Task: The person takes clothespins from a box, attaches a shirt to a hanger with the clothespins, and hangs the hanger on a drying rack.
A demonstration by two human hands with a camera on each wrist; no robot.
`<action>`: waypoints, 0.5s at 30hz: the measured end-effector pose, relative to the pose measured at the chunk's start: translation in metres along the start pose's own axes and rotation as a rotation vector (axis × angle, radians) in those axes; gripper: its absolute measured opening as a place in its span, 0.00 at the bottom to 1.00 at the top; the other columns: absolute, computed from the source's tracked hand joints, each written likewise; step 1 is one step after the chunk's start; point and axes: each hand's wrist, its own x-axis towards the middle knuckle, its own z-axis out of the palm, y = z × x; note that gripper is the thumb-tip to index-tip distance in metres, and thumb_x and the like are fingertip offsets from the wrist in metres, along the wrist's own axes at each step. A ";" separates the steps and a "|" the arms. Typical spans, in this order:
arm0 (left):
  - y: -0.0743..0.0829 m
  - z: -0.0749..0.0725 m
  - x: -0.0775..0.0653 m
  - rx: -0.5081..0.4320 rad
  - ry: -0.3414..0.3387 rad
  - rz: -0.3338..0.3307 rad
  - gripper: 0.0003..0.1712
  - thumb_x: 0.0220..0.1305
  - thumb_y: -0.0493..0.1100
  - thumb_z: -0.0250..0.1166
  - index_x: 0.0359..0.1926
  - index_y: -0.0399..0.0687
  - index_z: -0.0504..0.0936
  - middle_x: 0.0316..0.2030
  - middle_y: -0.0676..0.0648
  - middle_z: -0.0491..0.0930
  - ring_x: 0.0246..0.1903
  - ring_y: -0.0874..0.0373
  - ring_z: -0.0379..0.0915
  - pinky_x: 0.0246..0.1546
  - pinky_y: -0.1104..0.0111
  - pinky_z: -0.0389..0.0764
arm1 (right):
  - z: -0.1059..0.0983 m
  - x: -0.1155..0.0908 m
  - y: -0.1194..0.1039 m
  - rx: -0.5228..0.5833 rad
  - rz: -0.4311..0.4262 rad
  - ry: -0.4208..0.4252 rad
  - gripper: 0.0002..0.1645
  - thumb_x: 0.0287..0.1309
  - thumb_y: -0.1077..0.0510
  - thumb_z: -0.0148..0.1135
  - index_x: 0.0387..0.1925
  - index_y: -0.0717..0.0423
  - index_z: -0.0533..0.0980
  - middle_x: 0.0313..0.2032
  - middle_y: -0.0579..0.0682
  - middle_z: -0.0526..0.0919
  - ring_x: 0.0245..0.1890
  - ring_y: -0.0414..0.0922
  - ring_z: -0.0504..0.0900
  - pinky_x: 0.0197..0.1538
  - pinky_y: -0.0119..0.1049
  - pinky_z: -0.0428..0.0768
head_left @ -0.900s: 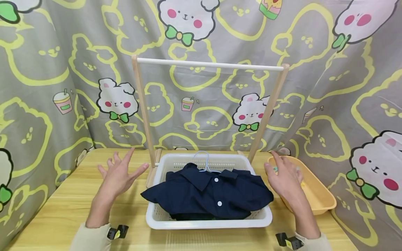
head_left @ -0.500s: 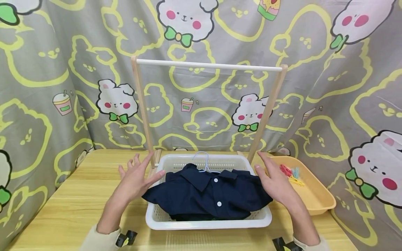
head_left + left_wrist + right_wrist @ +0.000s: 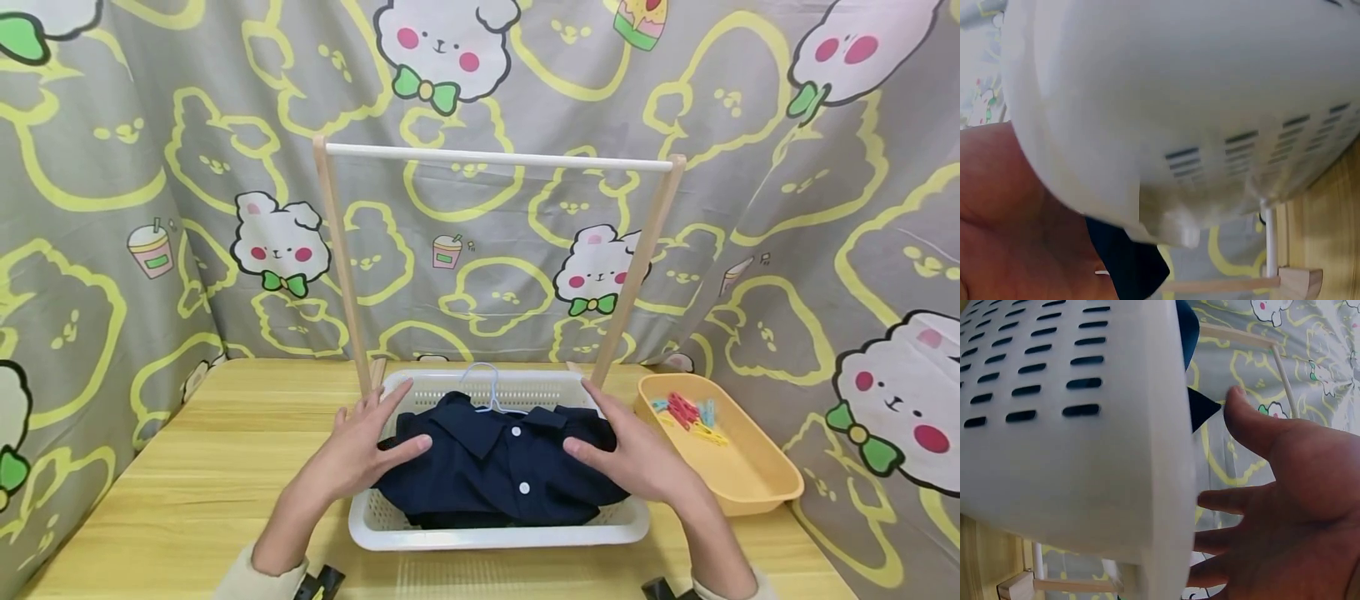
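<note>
A dark navy shirt [image 3: 480,467] with white buttons lies bunched in a white plastic basket [image 3: 498,540]. From its collar rises the hook of a light blue hanger [image 3: 494,385]. My left hand [image 3: 360,446] is over the basket's left side with fingers spread, overlapping the shirt's left sleeve. Opposite it, my right hand [image 3: 637,450] spreads its fingers over the right sleeve, thumb pointing inward. In the right wrist view, the right hand [image 3: 1291,487] shows straight fingers beside the basket wall [image 3: 1116,469]. The left wrist view shows part of the left hand [image 3: 1016,219] by the basket rim.
Behind the basket stands a wooden rack with a white crossbar [image 3: 498,156]. At the right, a yellow tray [image 3: 750,475] holds red, blue and yellow clothespins [image 3: 686,412]. A patterned curtain [image 3: 480,292] encloses the wooden table [image 3: 187,475] at the back and sides.
Both hands have moved inward, from outside the basket to over its two sides and the shirt's sleeves. The clothespins have come into view as the right hand left the tray.
</note>
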 end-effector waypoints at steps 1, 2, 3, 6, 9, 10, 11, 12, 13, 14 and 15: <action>0.001 0.001 0.000 -0.011 -0.022 0.000 0.51 0.65 0.69 0.63 0.80 0.54 0.54 0.76 0.27 0.49 0.76 0.26 0.41 0.67 0.26 0.36 | 0.000 0.000 0.000 0.003 0.009 -0.027 0.58 0.61 0.31 0.64 0.80 0.51 0.51 0.76 0.64 0.59 0.74 0.65 0.61 0.69 0.67 0.63; 0.002 0.002 0.000 -0.021 -0.042 0.002 0.52 0.64 0.69 0.63 0.80 0.55 0.54 0.76 0.27 0.49 0.76 0.27 0.41 0.67 0.26 0.36 | 0.000 0.000 -0.001 0.006 0.013 -0.056 0.59 0.60 0.30 0.64 0.80 0.50 0.50 0.76 0.64 0.58 0.74 0.65 0.60 0.69 0.67 0.63; 0.002 0.003 0.000 -0.028 -0.059 0.007 0.53 0.64 0.69 0.64 0.80 0.55 0.54 0.76 0.27 0.50 0.76 0.27 0.41 0.67 0.25 0.35 | 0.001 -0.001 -0.001 0.014 0.021 -0.079 0.59 0.59 0.29 0.64 0.80 0.50 0.50 0.76 0.64 0.58 0.74 0.65 0.60 0.70 0.67 0.62; 0.003 0.007 0.000 -0.041 -0.101 0.030 0.55 0.61 0.69 0.67 0.80 0.53 0.55 0.76 0.29 0.54 0.76 0.29 0.46 0.67 0.26 0.33 | 0.001 -0.001 -0.001 0.030 -0.007 -0.123 0.60 0.58 0.31 0.67 0.80 0.53 0.51 0.75 0.65 0.59 0.74 0.66 0.59 0.70 0.67 0.61; 0.004 0.009 0.000 -0.043 -0.132 0.052 0.56 0.59 0.68 0.69 0.79 0.51 0.57 0.75 0.32 0.58 0.75 0.31 0.51 0.67 0.27 0.33 | 0.003 -0.001 -0.002 0.036 -0.027 -0.151 0.61 0.56 0.32 0.70 0.78 0.58 0.54 0.74 0.66 0.60 0.73 0.67 0.59 0.70 0.67 0.61; 0.004 0.009 -0.001 -0.040 -0.141 0.056 0.56 0.58 0.68 0.70 0.79 0.51 0.57 0.75 0.34 0.59 0.74 0.31 0.53 0.67 0.26 0.34 | 0.003 -0.001 -0.002 0.035 -0.031 -0.160 0.62 0.55 0.33 0.71 0.78 0.59 0.54 0.74 0.67 0.61 0.72 0.68 0.59 0.69 0.67 0.62; 0.004 0.009 -0.001 -0.039 -0.149 0.060 0.56 0.58 0.68 0.71 0.79 0.51 0.58 0.75 0.35 0.60 0.74 0.31 0.54 0.67 0.26 0.35 | 0.004 -0.001 -0.002 0.036 -0.027 -0.169 0.62 0.54 0.33 0.72 0.78 0.59 0.55 0.74 0.67 0.61 0.72 0.68 0.60 0.69 0.67 0.62; 0.005 0.009 -0.002 -0.038 -0.156 0.063 0.56 0.57 0.68 0.71 0.78 0.51 0.58 0.75 0.37 0.61 0.74 0.32 0.54 0.67 0.26 0.36 | 0.004 -0.001 -0.002 0.035 -0.023 -0.177 0.63 0.52 0.33 0.73 0.78 0.59 0.56 0.74 0.67 0.61 0.72 0.68 0.60 0.69 0.67 0.62; 0.005 0.009 -0.002 -0.036 -0.164 0.061 0.57 0.56 0.68 0.72 0.78 0.51 0.58 0.75 0.38 0.62 0.74 0.32 0.55 0.67 0.26 0.36 | 0.005 -0.001 -0.003 0.029 -0.017 -0.180 0.63 0.51 0.34 0.75 0.77 0.59 0.56 0.73 0.67 0.62 0.72 0.68 0.60 0.69 0.67 0.62; 0.005 0.009 -0.003 -0.033 -0.171 0.062 0.57 0.56 0.68 0.72 0.78 0.50 0.58 0.74 0.38 0.63 0.74 0.32 0.55 0.67 0.26 0.37 | 0.005 -0.001 -0.003 0.027 -0.007 -0.186 0.64 0.49 0.34 0.76 0.77 0.59 0.57 0.73 0.67 0.62 0.72 0.68 0.60 0.69 0.68 0.62; 0.005 0.008 -0.004 -0.029 -0.178 0.062 0.58 0.55 0.68 0.73 0.78 0.50 0.58 0.74 0.38 0.64 0.73 0.32 0.55 0.66 0.25 0.37 | 0.006 -0.001 -0.003 0.023 0.003 -0.192 0.64 0.47 0.35 0.77 0.77 0.59 0.58 0.73 0.67 0.62 0.72 0.68 0.60 0.68 0.68 0.62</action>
